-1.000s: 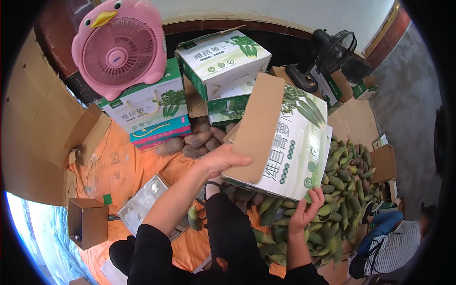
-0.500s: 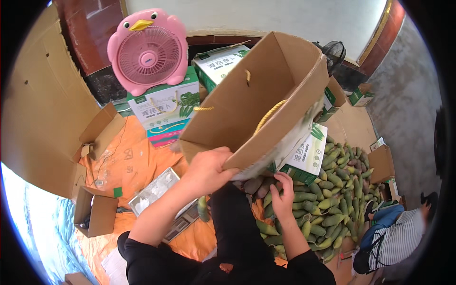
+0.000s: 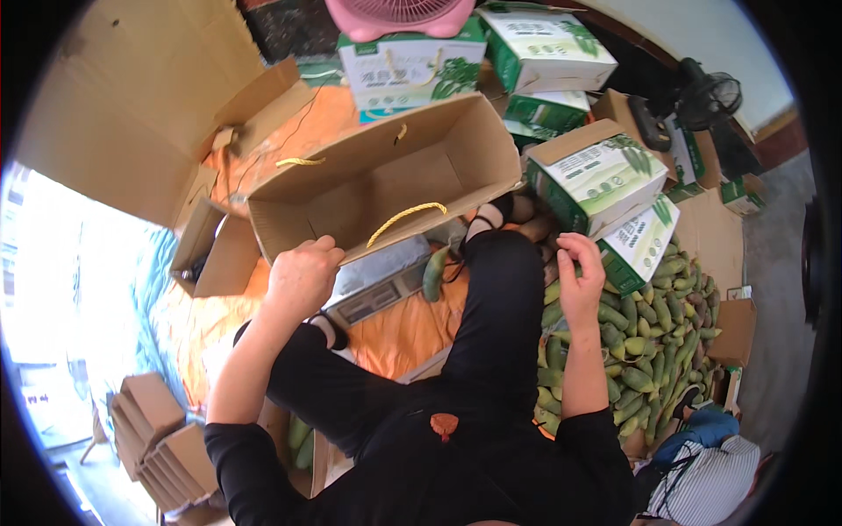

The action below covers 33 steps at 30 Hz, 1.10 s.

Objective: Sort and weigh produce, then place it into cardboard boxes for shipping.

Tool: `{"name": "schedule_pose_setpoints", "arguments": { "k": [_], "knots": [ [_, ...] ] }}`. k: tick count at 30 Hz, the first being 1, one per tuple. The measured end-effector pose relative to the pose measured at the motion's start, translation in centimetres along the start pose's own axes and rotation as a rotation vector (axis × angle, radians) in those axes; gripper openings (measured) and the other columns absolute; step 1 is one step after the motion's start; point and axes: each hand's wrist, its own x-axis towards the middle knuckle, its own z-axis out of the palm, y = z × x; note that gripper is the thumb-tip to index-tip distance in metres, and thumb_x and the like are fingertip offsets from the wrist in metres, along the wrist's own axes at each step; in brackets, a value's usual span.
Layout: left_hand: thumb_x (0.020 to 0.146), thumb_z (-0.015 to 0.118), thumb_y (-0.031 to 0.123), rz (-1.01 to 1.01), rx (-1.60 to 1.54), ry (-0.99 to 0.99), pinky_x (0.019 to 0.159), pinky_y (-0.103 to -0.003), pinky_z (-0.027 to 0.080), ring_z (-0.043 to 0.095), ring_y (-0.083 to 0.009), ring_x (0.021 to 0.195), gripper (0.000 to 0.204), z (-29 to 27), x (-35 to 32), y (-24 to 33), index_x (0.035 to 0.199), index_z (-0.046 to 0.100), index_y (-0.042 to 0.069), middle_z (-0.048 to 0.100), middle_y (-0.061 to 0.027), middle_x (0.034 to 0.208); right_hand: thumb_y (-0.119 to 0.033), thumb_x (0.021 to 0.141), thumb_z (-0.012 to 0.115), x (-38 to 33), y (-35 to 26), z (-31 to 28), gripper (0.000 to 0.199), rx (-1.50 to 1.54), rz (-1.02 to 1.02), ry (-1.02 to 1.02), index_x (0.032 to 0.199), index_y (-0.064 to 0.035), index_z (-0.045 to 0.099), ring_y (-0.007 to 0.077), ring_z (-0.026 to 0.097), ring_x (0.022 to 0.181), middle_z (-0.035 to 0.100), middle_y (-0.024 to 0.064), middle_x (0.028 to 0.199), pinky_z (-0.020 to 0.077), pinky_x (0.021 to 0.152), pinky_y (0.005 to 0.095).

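Observation:
An open-topped cardboard carton (image 3: 351, 197) with yellow rope handles is tilted in front of me, and no contents show in it. My left hand (image 3: 305, 276) is closed on its near rim, at the left corner. Apart from the carton, my right hand (image 3: 581, 280) hovers over my right knee with loosely bent fingers and nothing in them. Under the carton is a metal weighing scale (image 3: 377, 280), partly hidden. One green radish (image 3: 436, 273) stands against the scale's right end. Beside my right hand lies a large heap of green radishes (image 3: 645, 351).
Green-and-white cartons (image 3: 605, 180) are stacked at the right and back. A pink fan (image 3: 399, 17) sits on another carton, and a black fan (image 3: 706, 95) stands far right. Folded cardboard (image 3: 162, 438) leans lower left. A person in a striped top (image 3: 715, 478) is lower right.
The carton has swung left and lower, over the scale, with my left hand still on its rim. My right hand has come away from the cartons, and the view has turned downward.

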Motion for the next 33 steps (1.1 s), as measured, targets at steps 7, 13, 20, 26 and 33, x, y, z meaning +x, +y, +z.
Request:
{"name": "schedule_pose_setpoints", "arguments": {
  "k": [7,13,20,26,33],
  "knots": [
    [0.074,0.06,0.009,-0.019,0.004,-0.114,0.065,-0.04,0.051,0.062,-0.0269,0.079,0.005,5.1,-2.8,-3.0,0.077,0.063,0.007,0.057,-0.0081,0.08,0.002,0.084,0.057,0.2,-0.8,1.2,0.013,0.0,-0.029,-0.065,0.095,0.0003,0.063,0.0241,0.059,0.093,0.062,0.0123,0.102,0.047,0.081,0.0315],
    [0.075,0.067,0.02,-0.191,-0.15,-0.315,0.08,-0.04,0.051,0.063,-0.0305,0.09,0.019,7.5,-4.9,-3.7,0.089,0.068,0.007,0.062,-0.0125,0.092,0.001,0.084,0.057,-0.4,1.5,2.1,0.014,-0.042,0.005,-0.183,0.097,-0.0008,0.062,0.0224,0.059,0.09,0.061,0.0106,0.101,0.0471,0.078,0.0305],
    [0.078,0.066,0.015,-0.276,-0.264,0.177,0.089,-0.039,0.046,0.057,-0.0314,0.104,0.034,3.2,-0.9,-7.0,0.111,0.062,0.01,0.059,-0.0126,0.112,0.0,0.084,0.059,-4.6,8.6,3.6,0.014,-0.096,0.24,-0.269,0.097,-0.0021,0.062,0.0223,0.06,0.085,0.061,0.0107,0.096,0.0486,0.072,0.0307],
    [0.077,0.066,0.013,-0.279,0.005,0.117,0.094,-0.047,0.041,0.058,-0.0286,0.102,0.03,9.0,1.3,-11.6,0.107,0.065,0.014,0.061,-0.0102,0.103,-0.003,0.083,0.061,-8.5,11.5,4.6,0.011,-0.093,0.345,-0.323,0.094,-0.0028,0.064,0.0252,0.062,0.085,0.062,0.0116,0.088,0.049,0.072,0.0328],
    [0.078,0.06,0.018,-0.232,0.481,0.071,0.088,-0.045,0.042,0.061,-0.0248,0.092,0.011,5.3,2.2,-8.7,0.081,0.066,0.01,0.064,-0.0078,0.084,-0.01,0.08,0.063,-14.0,14.4,3.7,0.014,-0.285,0.42,-0.493,0.093,-0.0051,0.067,0.0316,0.062,0.092,0.066,0.0132,0.094,0.0485,0.081,0.0375]
  ]
}}
